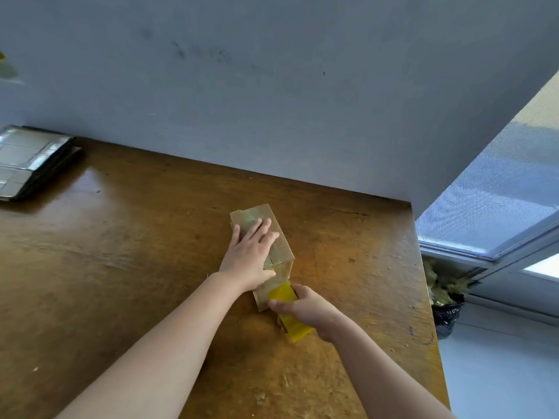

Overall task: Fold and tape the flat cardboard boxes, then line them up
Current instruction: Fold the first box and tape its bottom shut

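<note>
Hands tape 1 small brown cardboard box (273, 237) mid-table: left hand (249, 255) spread flat, pressing its top; right hand (305, 309) gripping a yellow tape dispenser (290, 313) at the near end. Light and stiff, the box likely needs steadying across its top.

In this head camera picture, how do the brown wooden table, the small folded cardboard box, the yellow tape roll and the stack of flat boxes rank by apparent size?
1. Brown wooden table.
2. Stack of flat cardboard boxes, partly cut off by the frame edge.
3. Small folded cardboard box; close to the stack, so unsure.
4. Yellow tape roll, partly covered by the right hand.
</note>
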A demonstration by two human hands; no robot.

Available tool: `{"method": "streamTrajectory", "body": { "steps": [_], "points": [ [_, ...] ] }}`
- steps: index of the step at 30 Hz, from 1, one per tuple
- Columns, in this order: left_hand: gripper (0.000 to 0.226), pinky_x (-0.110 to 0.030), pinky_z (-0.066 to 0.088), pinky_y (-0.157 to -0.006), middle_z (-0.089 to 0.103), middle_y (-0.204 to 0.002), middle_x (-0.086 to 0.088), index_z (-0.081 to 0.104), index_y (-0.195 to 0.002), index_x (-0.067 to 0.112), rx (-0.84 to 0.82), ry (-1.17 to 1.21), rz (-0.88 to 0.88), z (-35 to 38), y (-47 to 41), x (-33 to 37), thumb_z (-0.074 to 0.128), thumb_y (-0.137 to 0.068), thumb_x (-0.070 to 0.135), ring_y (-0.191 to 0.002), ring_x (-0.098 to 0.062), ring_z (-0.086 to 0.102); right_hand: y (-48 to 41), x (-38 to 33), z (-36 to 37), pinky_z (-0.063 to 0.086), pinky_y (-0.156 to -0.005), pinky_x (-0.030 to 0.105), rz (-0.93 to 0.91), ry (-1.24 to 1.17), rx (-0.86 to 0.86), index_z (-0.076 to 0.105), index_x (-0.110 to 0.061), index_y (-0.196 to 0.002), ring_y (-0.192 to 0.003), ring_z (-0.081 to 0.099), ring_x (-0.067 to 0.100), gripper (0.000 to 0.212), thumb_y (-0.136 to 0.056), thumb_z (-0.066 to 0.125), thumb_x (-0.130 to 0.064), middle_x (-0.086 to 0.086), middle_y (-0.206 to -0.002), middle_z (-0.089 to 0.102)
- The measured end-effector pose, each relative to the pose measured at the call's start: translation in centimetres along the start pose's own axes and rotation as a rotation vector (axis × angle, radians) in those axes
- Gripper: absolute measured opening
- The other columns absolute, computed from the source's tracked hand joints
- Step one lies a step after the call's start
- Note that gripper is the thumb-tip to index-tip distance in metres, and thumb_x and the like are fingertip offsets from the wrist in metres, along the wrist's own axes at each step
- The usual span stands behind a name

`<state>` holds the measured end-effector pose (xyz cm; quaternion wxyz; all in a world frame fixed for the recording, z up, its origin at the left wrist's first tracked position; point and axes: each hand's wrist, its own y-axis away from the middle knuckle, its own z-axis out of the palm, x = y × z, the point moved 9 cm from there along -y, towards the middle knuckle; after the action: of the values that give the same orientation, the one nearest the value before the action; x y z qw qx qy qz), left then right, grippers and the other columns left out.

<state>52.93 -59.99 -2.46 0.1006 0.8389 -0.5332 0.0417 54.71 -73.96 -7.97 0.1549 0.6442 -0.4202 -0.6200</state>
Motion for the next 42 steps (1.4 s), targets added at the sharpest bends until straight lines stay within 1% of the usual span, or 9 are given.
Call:
{"method": "streamTrajectory", "body": {
  "steps": [6,10,13,16,21,28,32,36,42],
  "points": [
    [0.075,-0.045,0.005,-0.116,0.015,-0.16,-0.007,0.032,-0.148,0.027,0.272,0.088,0.012,-1.8,2.7,-1.0,0.052,-0.085,0.063,-0.148,-0.026,0.008,0.4,-0.7,0.8,0.051,-0.056,0.019,-0.058,-0.159,-0.006,0.053,-0.017,-0.118,-0.067,0.065,0.009,0.041,-0.086,0.073,-0.032,-0.001,-0.088,0.068],
    [0.057,-0.041,0.039,-0.103,0.047,-0.139,-0.011,0.05,-0.132,0.015,0.498,0.425,-0.361,-2.1,7.1,-6.3,0.039,-0.092,0.054,-0.131,-0.027,0.04,0.6,-0.7,1.1,0.054,-0.061,0.025,-0.07,-0.212,0.045,0.056,-0.017,-0.118,-0.065,0.066,0.013,0.04,-0.085,0.075,-0.029,0.002,-0.084,0.07],
    [0.069,-0.037,0.046,-0.091,0.05,-0.131,-0.01,0.043,-0.133,0.012,0.118,0.219,-0.683,2.8,10.4,-9.8,0.055,-0.085,0.06,-0.122,-0.027,0.048,0.8,-0.7,0.9,0.051,-0.058,0.02,-0.083,-0.193,0.058,0.056,-0.024,-0.105,-0.066,0.065,0.01,0.026,-0.087,0.073,-0.028,-0.001,-0.083,0.068],
    [0.085,-0.035,0.053,-0.074,0.057,-0.123,-0.006,0.036,-0.129,0.013,-0.23,0.258,-0.783,7.5,13.3,-10.3,0.071,-0.071,0.064,-0.107,-0.026,0.061,1.1,-1.0,0.6,0.053,-0.074,0.026,-0.096,-0.153,0.103,0.053,-0.021,-0.113,-0.082,0.066,0.012,0.039,-0.084,0.075,-0.034,-0.004,-0.096,0.066],
    [0.038,-0.031,0.047,-0.062,0.06,-0.102,-0.002,0.049,-0.112,0.014,-0.123,0.331,-0.782,5.5,13.0,-10.1,0.065,-0.086,0.036,-0.087,-0.022,0.06,1.5,-1.3,-0.1,0.044,-0.082,0.029,-0.1,-0.002,0.219,0.044,-0.017,-0.135,-0.103,0.052,0.016,0.069,-0.081,0.076,-0.043,-0.003,-0.115,0.051],
    [0.007,-0.037,0.052,-0.066,0.067,-0.081,-0.004,0.061,-0.087,0.019,0.56,1.076,-0.575,-2.0,12.3,-7.6,0.061,-0.091,0.024,-0.073,-0.018,0.067,2.0,-2.1,-1.1,0.05,-0.086,0.032,-0.212,0.115,0.373,0.05,-0.023,-0.124,-0.109,0.052,0.017,0.065,-0.072,0.082,-0.044,-0.003,-0.121,0.049],
    [0.026,-0.036,0.052,-0.078,0.07,-0.089,0.003,0.071,-0.091,0.025,0.435,1.256,-0.478,-2.1,10.1,-3.6,0.071,-0.072,0.043,-0.084,-0.015,0.064,3.8,-4.4,-1.7,0.049,-0.09,0.032,-0.467,0.088,0.489,0.061,-0.025,-0.11,-0.112,0.052,0.015,0.042,-0.071,0.074,-0.028,-0.006,-0.113,0.054],
    [0.024,-0.025,0.051,-0.069,0.068,-0.094,-0.001,0.071,-0.095,0.02,0.424,1.24,-0.557,-1.8,9.3,-2.0,0.078,-0.077,0.035,-0.091,-0.015,0.062,4.8,-6.4,-0.3,0.048,-0.072,0.021,-0.563,0.064,0.306,0.057,-0.025,-0.114,-0.095,0.06,0.012,0.056,-0.06,0.067,-0.029,-0.007,-0.102,0.064],
    [0.023,-0.027,0.047,-0.067,0.07,-0.084,0.001,0.07,-0.089,0.018,0.419,1.287,-0.486,-2.8,8.5,-0.2,0.057,-0.094,0.036,-0.081,-0.014,0.063,5.2,-7.8,-0.9,0.057,-0.065,0.039,-0.607,0.134,0.425,0.054,-0.021,-0.097,-0.073,0.06,0.018,0.021,-0.082,0.068,-0.019,-0.004,-0.082,0.059]
  ]
}}
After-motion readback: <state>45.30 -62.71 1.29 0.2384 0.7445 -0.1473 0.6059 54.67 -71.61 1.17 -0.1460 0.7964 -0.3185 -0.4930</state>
